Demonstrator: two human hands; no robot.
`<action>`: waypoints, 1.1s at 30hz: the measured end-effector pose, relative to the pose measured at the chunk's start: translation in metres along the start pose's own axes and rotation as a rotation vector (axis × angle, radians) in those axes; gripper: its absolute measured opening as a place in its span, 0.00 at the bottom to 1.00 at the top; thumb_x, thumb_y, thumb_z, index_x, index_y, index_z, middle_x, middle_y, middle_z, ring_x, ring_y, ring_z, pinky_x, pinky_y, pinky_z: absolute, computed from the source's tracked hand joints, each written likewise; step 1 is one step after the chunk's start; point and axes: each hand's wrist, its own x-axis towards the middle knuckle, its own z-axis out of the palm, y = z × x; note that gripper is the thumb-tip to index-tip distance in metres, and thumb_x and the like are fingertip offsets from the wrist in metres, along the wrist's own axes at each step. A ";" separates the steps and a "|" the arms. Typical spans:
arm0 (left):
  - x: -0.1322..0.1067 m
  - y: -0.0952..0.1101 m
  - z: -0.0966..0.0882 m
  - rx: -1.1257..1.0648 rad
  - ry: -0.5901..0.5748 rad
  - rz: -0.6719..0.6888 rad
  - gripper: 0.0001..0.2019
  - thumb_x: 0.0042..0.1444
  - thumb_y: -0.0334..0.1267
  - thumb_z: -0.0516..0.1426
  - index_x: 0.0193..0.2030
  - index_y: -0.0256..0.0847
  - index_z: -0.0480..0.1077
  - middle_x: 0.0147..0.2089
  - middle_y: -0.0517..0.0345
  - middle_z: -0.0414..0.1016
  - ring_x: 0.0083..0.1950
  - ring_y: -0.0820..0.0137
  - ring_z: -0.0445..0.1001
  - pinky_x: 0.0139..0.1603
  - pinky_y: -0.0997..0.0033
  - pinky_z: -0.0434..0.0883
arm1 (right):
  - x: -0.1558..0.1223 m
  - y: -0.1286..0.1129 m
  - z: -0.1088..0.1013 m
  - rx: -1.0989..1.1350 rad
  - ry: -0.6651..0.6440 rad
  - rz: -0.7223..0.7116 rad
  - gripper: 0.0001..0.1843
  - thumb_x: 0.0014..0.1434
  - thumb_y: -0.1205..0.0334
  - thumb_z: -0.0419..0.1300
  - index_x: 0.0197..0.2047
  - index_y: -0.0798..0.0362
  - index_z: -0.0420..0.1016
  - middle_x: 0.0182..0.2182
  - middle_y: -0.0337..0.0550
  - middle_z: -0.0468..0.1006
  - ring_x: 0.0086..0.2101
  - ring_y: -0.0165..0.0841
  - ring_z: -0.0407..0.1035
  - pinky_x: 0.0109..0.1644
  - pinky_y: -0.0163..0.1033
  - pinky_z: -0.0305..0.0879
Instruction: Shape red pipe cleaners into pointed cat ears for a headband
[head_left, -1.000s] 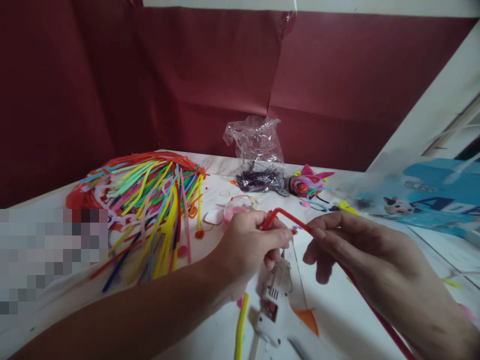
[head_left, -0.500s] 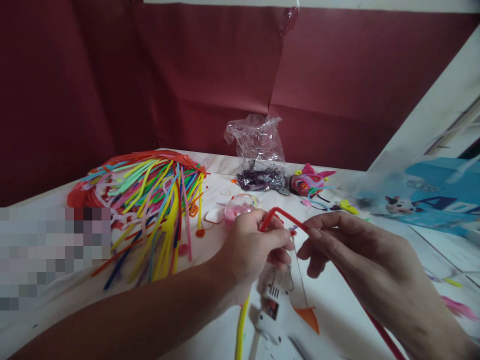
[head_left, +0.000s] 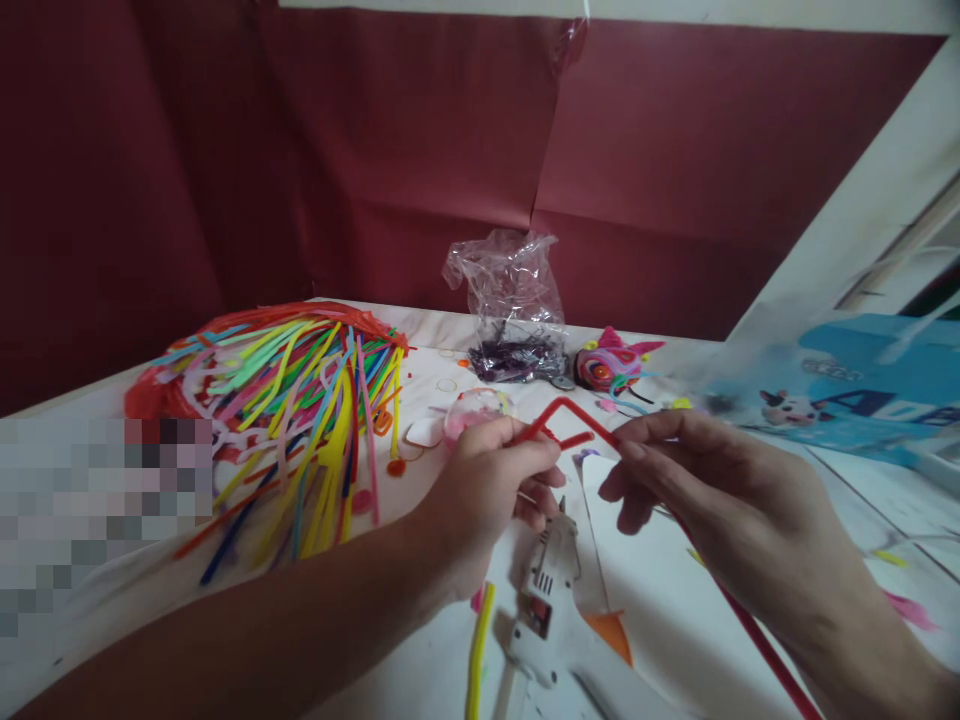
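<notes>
A red pipe cleaner point(head_left: 564, 404) runs between my two hands, bent to a peak in the middle. My left hand point(head_left: 499, 465) pinches one side of the bend, and a short red end sticks out past its fingertips. The other side of the bend is between the thumb and fingers of my right hand point(head_left: 697, 480); its long tail trails under the wrist to the lower right. Below my hands lies a white glue gun point(head_left: 551, 600), its nozzle pointing away from me. A yellow pipe cleaner point(head_left: 480, 650) rests to its left.
A big heap of coloured pipe cleaners point(head_left: 322, 400) spreads on the left. Behind my hands are a clear plastic bag point(head_left: 517, 310) with dark contents, a pink craft figure point(head_left: 611, 360) and a round clear container point(head_left: 472, 415). A blue printed bag point(head_left: 870, 390) stands right.
The bend in the red pipe cleaner has become a sharper peak, and its short end now shows beyond my left fingertips. My left hand has shifted slightly to the left.
</notes>
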 end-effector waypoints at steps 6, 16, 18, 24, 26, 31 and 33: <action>0.001 -0.001 0.001 -0.002 -0.005 0.088 0.06 0.49 0.33 0.54 0.25 0.35 0.62 0.22 0.62 0.63 0.20 0.81 0.60 0.19 0.80 0.56 | 0.001 0.000 -0.001 -0.003 0.027 0.019 0.06 0.53 0.59 0.60 0.29 0.53 0.70 0.17 0.37 0.76 0.17 0.27 0.69 0.18 0.26 0.67; 0.000 0.001 0.004 -0.107 0.038 0.150 0.04 0.45 0.30 0.57 0.25 0.35 0.64 0.18 0.65 0.59 0.18 0.81 0.57 0.19 0.81 0.57 | -0.003 0.002 0.001 -0.001 0.065 -0.004 0.10 0.53 0.56 0.60 0.35 0.53 0.72 0.24 0.41 0.79 0.20 0.29 0.73 0.24 0.29 0.69; 0.000 0.002 0.004 -0.130 0.063 0.177 0.04 0.44 0.30 0.57 0.26 0.36 0.64 0.19 0.65 0.59 0.19 0.81 0.56 0.19 0.81 0.56 | -0.002 0.003 0.001 0.008 0.066 0.014 0.09 0.53 0.56 0.61 0.33 0.53 0.72 0.24 0.41 0.79 0.21 0.29 0.73 0.24 0.28 0.69; 0.002 0.002 0.005 -0.127 0.077 0.243 0.05 0.44 0.30 0.57 0.26 0.36 0.63 0.21 0.65 0.60 0.20 0.82 0.55 0.19 0.80 0.57 | -0.002 0.003 0.007 0.208 0.053 0.094 0.09 0.53 0.57 0.61 0.29 0.54 0.69 0.22 0.40 0.79 0.19 0.29 0.73 0.23 0.28 0.70; 0.001 0.002 0.005 -0.111 0.078 0.262 0.05 0.44 0.30 0.57 0.27 0.36 0.63 0.22 0.65 0.61 0.20 0.82 0.56 0.20 0.79 0.57 | -0.004 0.003 0.009 0.277 0.037 0.114 0.09 0.53 0.58 0.61 0.29 0.53 0.69 0.22 0.41 0.80 0.20 0.30 0.74 0.24 0.29 0.70; 0.001 0.002 0.005 -0.103 0.063 0.295 0.05 0.43 0.31 0.58 0.28 0.35 0.64 0.24 0.63 0.65 0.21 0.80 0.62 0.23 0.77 0.60 | -0.006 0.001 0.010 0.411 -0.015 0.173 0.07 0.53 0.60 0.62 0.30 0.53 0.68 0.24 0.41 0.81 0.21 0.32 0.75 0.26 0.31 0.72; 0.000 0.003 0.006 -0.103 0.050 0.306 0.06 0.43 0.31 0.58 0.28 0.36 0.65 0.24 0.64 0.65 0.21 0.80 0.63 0.24 0.77 0.60 | -0.005 0.000 0.010 0.440 -0.035 0.193 0.07 0.53 0.61 0.61 0.30 0.54 0.68 0.25 0.43 0.81 0.21 0.33 0.76 0.27 0.31 0.72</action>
